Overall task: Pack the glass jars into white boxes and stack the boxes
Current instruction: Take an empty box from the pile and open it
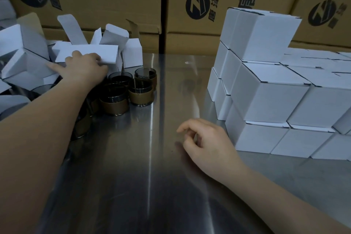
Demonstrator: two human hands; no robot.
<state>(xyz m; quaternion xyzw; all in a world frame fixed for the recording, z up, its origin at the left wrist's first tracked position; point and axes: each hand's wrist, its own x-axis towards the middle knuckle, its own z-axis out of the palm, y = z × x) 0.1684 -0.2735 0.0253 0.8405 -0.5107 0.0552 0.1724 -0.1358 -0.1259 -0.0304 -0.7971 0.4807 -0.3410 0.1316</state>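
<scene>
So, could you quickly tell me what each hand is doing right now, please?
Left hand: gripping an open white cardboard box.
Right hand: empty, fingers loosely curled.

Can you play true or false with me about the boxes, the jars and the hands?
1. The left hand is on an open white box. True.
2. The right hand holds a jar. False: it is empty, over the metal table.
3. The glass jars have brown bands. True.
4. The closed box stack stands on the left. False: it is on the right.
</scene>
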